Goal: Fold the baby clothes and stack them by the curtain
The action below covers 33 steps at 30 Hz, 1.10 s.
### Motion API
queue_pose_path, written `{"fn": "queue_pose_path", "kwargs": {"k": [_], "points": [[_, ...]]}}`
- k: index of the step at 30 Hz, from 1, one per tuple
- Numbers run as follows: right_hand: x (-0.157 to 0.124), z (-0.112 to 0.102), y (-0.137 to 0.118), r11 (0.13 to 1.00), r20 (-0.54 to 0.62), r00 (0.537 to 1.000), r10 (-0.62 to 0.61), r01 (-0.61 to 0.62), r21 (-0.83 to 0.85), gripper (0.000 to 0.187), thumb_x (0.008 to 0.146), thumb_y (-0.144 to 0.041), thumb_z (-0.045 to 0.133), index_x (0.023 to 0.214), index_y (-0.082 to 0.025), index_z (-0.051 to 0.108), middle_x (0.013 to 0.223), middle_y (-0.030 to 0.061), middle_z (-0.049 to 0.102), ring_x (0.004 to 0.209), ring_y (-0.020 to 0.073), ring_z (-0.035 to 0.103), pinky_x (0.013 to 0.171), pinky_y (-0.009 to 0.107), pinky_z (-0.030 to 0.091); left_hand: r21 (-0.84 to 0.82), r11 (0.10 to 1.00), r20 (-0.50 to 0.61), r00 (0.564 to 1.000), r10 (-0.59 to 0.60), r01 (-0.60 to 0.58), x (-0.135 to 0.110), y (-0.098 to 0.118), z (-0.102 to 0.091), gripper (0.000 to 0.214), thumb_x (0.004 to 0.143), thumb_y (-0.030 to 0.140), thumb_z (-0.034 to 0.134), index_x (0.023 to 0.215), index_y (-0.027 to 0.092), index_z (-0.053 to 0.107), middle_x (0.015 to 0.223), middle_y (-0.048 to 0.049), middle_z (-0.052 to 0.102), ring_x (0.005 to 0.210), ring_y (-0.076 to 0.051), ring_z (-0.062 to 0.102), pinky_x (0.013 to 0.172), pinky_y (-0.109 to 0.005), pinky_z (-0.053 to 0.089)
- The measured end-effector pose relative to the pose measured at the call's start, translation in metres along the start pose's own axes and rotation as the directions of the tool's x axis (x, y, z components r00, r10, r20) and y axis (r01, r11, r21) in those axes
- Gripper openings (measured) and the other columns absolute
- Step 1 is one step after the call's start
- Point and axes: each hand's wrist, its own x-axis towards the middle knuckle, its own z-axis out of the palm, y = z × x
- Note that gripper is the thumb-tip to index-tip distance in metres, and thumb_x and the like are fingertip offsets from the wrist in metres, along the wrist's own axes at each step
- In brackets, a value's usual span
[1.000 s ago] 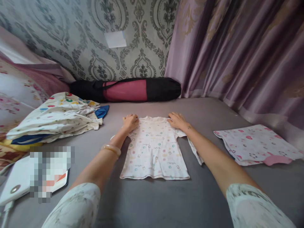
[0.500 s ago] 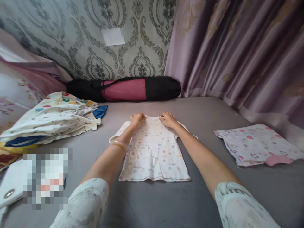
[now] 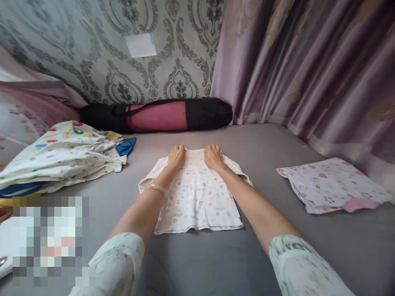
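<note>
A small white shirt (image 3: 199,201) with a faint print of little figures and dots lies spread on the grey sheet, its hem towards me and its collar away. My left hand (image 3: 177,157) is closed on its left shoulder beside the collar; a pale bangle (image 3: 158,189) circles that wrist. On the other side of the collar, my right hand (image 3: 214,156) has its fingers curled over the right shoulder. The fingertips of both hands are partly hidden. Slight creases run down the front of the shirt.
A folded white cloth with pink hearts (image 3: 330,185) lies at right. Heaped clothes (image 3: 70,152) are at left, above a blurred-out white object (image 3: 18,230). A black and pink long bag (image 3: 157,116) rests along the wall, beside purple curtains (image 3: 262,61).
The view has shifted slightly. My fingers have gone from pinching inward at the collar to curling forward over the shoulders. The shirt remains flat, with its sleeves and creases slightly altered.
</note>
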Motion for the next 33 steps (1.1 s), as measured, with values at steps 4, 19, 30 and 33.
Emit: {"fn": "queue_pose_path", "kwargs": {"k": [4, 19, 30, 33], "points": [[0.002, -0.004, -0.001, 1.000, 0.077, 0.997, 0.003, -0.004, 0.010, 0.033, 0.097, -0.032, 0.035, 0.117, -0.015, 0.055, 0.126, 0.0186, 0.053, 0.117, 0.0323, 0.044, 0.096, 0.044, 0.034, 0.061, 0.998, 0.011, 1.000, 0.003, -0.004, 0.002, 0.000, 0.002, 0.034, 0.098, 0.031, 0.028, 0.114, 0.014, 0.053, 0.116, -0.0179, 0.056, 0.111, -0.030, 0.050, 0.090, -0.038, 0.036], [-0.103, -0.105, 0.151, 0.945, 0.381, 0.898, 0.218, -0.292, 0.147, 0.026, 0.089, -0.028, 0.048, 0.082, -0.014, 0.069, 0.064, 0.0022, 0.066, 0.055, 0.0120, 0.058, 0.052, 0.021, 0.037, -0.064, 0.949, -0.007, 0.951, 0.310, -0.310, -0.013, 0.080, -0.008, 0.026, 0.092, 0.022, 0.044, 0.113, 0.017, 0.058, 0.118, -0.0134, 0.059, 0.111, -0.029, 0.052, 0.092, -0.041, 0.040], [-0.149, -0.104, 0.116, 0.952, 0.501, 0.833, 0.236, -0.302, 0.053, 0.021, 0.075, -0.039, 0.064, 0.078, -0.018, 0.066, 0.069, 0.0011, 0.064, 0.061, 0.0126, 0.056, 0.052, 0.022, 0.031, -0.331, 0.780, -0.214, 0.848, 0.486, -0.531, -0.017, 0.119, 0.045, 0.026, 0.091, 0.017, 0.038, 0.099, 0.014, 0.063, 0.106, -0.0142, 0.065, 0.102, -0.022, 0.059, 0.096, -0.039, 0.046], [-0.146, -0.103, 0.119, 0.926, 0.490, 0.846, 0.213, -0.334, 0.174, 0.013, 0.072, -0.030, 0.063, 0.073, -0.017, 0.063, 0.066, -0.0012, 0.061, 0.061, 0.0114, 0.054, 0.051, 0.021, 0.031, -0.386, 0.746, -0.270, 0.840, 0.470, -0.542, -0.015, 0.116, 0.056, 0.027, 0.091, 0.018, 0.038, 0.102, 0.015, 0.063, 0.110, -0.0132, 0.065, 0.106, -0.021, 0.059, 0.099, -0.040, 0.046]]}}
